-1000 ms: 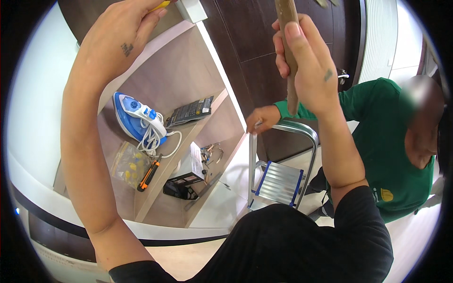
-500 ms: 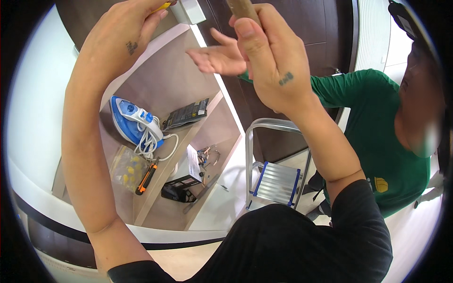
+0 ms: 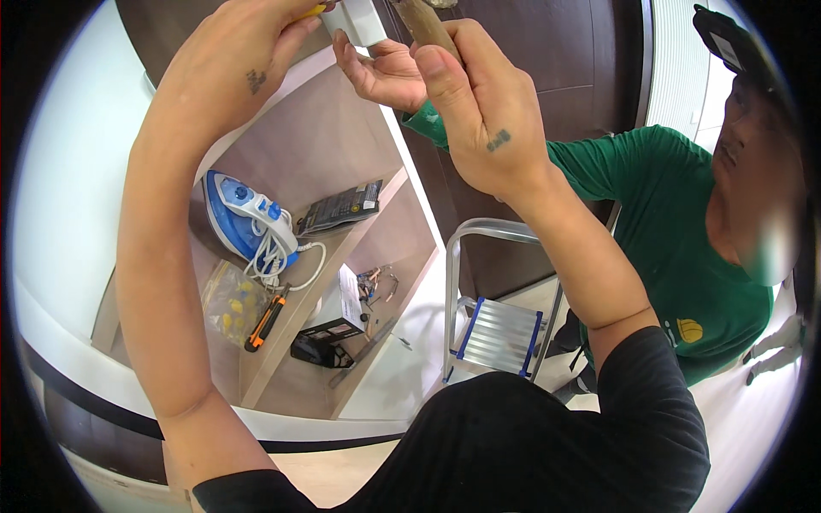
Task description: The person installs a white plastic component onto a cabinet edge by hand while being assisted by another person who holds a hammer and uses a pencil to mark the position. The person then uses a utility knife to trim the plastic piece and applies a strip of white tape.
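Raised at the top left, my left hand pinches a small yellow object, partly hidden by the fingers, near a white block-like fitting. My right hand grips a brown wooden stick, its upper end near that fitting and cropped by the picture's edge. A co-worker's hand is raised palm up between my hands, just below the fitting, its fingers curled toward it.
Cabinet shelves hold a blue-white iron, dark packet, bag of yellow pieces, orange-black cutter, box and small tools. An aluminium stepladder stands before a dark door. The green-sleeved co-worker is at right.
My right hand has moved left and angled the stick toward the fitting. The co-worker's hand has left the stepladder and risen to the fitting. My left hand has shifted slightly right.
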A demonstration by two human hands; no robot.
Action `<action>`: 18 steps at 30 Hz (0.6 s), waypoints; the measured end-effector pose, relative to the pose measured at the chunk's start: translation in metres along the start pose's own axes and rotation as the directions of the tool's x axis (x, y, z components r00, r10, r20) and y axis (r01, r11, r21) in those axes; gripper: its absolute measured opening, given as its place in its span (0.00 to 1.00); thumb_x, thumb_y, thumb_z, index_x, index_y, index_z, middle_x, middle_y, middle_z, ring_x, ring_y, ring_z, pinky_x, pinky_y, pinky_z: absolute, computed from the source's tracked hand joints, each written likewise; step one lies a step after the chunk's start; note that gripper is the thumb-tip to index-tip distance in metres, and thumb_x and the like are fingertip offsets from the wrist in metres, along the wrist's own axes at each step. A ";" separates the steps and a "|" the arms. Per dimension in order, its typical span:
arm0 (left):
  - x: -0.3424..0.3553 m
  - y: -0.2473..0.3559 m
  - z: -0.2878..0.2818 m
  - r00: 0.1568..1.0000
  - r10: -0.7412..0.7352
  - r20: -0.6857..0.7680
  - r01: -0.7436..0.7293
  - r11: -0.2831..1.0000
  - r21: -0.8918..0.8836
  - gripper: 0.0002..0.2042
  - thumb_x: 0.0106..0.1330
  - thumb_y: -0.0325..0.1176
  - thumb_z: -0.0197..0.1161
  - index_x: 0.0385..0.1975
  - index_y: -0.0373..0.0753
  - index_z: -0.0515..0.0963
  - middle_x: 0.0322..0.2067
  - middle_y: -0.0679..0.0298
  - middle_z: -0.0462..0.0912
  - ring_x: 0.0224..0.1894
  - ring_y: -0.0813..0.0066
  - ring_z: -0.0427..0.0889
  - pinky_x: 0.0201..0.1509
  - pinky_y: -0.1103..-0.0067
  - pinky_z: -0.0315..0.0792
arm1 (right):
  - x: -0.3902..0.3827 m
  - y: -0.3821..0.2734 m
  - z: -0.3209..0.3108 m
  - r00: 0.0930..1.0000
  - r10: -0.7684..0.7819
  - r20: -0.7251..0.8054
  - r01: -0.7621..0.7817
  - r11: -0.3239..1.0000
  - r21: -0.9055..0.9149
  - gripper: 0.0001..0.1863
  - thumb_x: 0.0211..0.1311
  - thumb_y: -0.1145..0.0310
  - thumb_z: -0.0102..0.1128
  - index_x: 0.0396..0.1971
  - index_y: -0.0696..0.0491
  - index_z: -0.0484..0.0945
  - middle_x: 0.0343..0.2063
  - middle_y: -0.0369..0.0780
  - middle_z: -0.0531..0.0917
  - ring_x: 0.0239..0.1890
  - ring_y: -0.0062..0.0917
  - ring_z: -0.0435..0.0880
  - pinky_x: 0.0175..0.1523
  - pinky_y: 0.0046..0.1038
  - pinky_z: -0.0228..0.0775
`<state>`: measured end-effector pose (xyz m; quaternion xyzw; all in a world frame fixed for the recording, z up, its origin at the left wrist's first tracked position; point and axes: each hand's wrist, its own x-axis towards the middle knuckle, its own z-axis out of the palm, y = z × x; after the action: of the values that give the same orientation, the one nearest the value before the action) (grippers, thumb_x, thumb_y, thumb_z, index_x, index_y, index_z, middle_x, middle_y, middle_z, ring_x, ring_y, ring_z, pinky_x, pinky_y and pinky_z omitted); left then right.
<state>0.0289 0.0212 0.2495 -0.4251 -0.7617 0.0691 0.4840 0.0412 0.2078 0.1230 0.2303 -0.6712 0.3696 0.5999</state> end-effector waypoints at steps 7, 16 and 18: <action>0.008 -0.018 0.000 0.994 0.006 0.112 -0.001 0.999 -0.051 0.11 0.70 0.31 0.58 0.44 0.31 0.81 0.37 0.48 0.86 0.44 0.48 0.85 0.51 0.61 0.77 | -0.001 -0.002 0.000 1.000 -0.016 -0.003 0.016 1.000 0.001 0.19 0.80 0.56 0.53 0.46 0.59 0.79 0.24 0.40 0.78 0.26 0.21 0.74 0.34 0.26 0.69; 0.002 -0.006 0.000 1.000 0.019 0.013 -0.020 1.000 0.008 0.11 0.69 0.30 0.58 0.44 0.31 0.81 0.37 0.47 0.86 0.44 0.48 0.85 0.52 0.61 0.77 | 0.000 -0.007 -0.001 0.999 -0.029 -0.016 0.030 0.998 0.053 0.19 0.80 0.56 0.53 0.47 0.59 0.79 0.24 0.38 0.76 0.26 0.19 0.73 0.34 0.24 0.68; 0.001 -0.008 0.002 1.000 0.016 0.010 -0.016 1.000 0.013 0.11 0.70 0.30 0.58 0.45 0.31 0.81 0.38 0.47 0.86 0.45 0.48 0.85 0.53 0.61 0.77 | 0.000 -0.005 0.001 1.000 -0.014 -0.001 0.014 1.000 0.018 0.19 0.80 0.55 0.53 0.46 0.59 0.79 0.23 0.39 0.76 0.26 0.19 0.73 0.34 0.25 0.68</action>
<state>0.0226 0.0172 0.2534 -0.4276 -0.7604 0.0801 0.4823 0.0444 0.2038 0.1244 0.2403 -0.6661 0.3714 0.6006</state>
